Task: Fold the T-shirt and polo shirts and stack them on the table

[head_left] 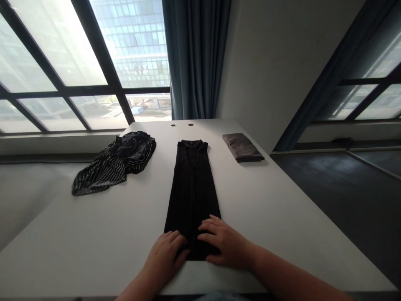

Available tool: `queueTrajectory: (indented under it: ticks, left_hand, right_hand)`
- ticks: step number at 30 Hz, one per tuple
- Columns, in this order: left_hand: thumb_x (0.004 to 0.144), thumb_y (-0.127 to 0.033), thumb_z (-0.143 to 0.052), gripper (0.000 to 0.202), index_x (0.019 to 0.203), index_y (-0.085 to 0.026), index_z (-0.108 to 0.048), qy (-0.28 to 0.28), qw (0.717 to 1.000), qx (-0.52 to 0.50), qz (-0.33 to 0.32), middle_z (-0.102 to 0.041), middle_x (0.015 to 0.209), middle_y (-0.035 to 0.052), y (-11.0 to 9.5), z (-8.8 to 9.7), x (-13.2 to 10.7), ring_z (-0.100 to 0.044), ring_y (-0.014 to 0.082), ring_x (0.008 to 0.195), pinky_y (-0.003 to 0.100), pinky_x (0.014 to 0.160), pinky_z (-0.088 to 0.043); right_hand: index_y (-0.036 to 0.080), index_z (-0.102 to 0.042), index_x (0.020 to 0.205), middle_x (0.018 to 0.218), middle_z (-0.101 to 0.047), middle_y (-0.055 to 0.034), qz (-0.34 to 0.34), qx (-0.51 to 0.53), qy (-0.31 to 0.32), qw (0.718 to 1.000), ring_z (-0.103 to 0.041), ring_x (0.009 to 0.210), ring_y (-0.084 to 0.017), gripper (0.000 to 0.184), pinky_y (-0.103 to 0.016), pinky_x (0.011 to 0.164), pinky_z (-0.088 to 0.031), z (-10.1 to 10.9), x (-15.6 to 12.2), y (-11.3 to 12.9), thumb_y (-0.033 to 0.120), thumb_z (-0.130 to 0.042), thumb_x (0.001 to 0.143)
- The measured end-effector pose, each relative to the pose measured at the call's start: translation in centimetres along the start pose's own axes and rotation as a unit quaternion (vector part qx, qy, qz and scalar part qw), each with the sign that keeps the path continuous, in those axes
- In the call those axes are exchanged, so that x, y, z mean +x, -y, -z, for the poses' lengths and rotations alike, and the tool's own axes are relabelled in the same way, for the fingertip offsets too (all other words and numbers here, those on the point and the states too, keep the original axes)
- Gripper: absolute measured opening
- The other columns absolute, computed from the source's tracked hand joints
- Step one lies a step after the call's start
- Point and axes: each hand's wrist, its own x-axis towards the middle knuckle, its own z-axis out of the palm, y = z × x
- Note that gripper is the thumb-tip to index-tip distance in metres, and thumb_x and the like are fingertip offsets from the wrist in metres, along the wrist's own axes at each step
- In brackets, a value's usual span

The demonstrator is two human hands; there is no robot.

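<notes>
Hands (224, 242) at its near corners, black garment (191, 192) extending straight ahead

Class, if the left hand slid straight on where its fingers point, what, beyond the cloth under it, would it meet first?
The left hand would probably meet the right hand across the black garment, though depth is unclear.

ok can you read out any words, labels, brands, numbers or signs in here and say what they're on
No text can be read.
Black shirt: tiny pale mark at the neck, too small to tell if it is lettering.
Striped garment: no legible text.
Grey cloth: none visible.
</notes>
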Motion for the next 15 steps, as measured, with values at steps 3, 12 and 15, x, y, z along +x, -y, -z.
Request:
queueTrajectory:
  ticks: [3, 12, 15]
  left_hand:
    - [0.095, -0.019, -0.062, 0.009, 0.093, -0.023, -0.069, -0.025, 0.999, -0.015, 0.018, -0.071, 0.092, 0.0033, -0.8, -0.2, 0.4, -0.069, 0.0231, 0.088, 0.036, 0.081, -0.051]
    - [0.096, -0.020, -0.060, 0.010, 0.094, -0.024, -0.069, -0.108, 0.993, -0.012, -0.048, -0.071, 0.101, 0.0061, -1.6, -1.2, 0.0, -0.067, 0.0247, 0.093, 0.039, 0.085, -0.053]
    - [0.098, -0.018, -0.056, 0.012, 0.097, -0.023, -0.067, -0.109, 0.988, -0.080, -0.076, -0.072, 0.108, 0.0075, -1.2, -1.3, -0.2, -0.068, 0.0226, 0.099, 0.037, 0.088, -0.055]
  right_hand:
    - [0.022, -0.075, 0.126, 0.136, -0.069, -0.0131, 0.008, 0.001, -0.025, 1.000, -0.061, 0.130, -0.032, 0.046, -0.061, 0.124, -0.032, -0.5, -0.3, -0.1, 0.037, -0.082, 0.083]
    - [0.024, -0.076, 0.119, 0.130, -0.072, -0.0110, 0.057, -0.029, -0.051, 0.997, -0.067, 0.119, -0.029, 0.033, -0.059, 0.118, -0.039, -1.6, -0.6, 0.0, 0.021, -0.070, 0.087]
    - [0.024, -0.073, 0.124, 0.142, -0.068, -0.0106, 0.060, -0.018, -0.027, 0.998, -0.059, 0.134, -0.031, 0.037, -0.059, 0.122, -0.035, -1.3, -0.9, 0.7, 0.019, -0.066, 0.088]
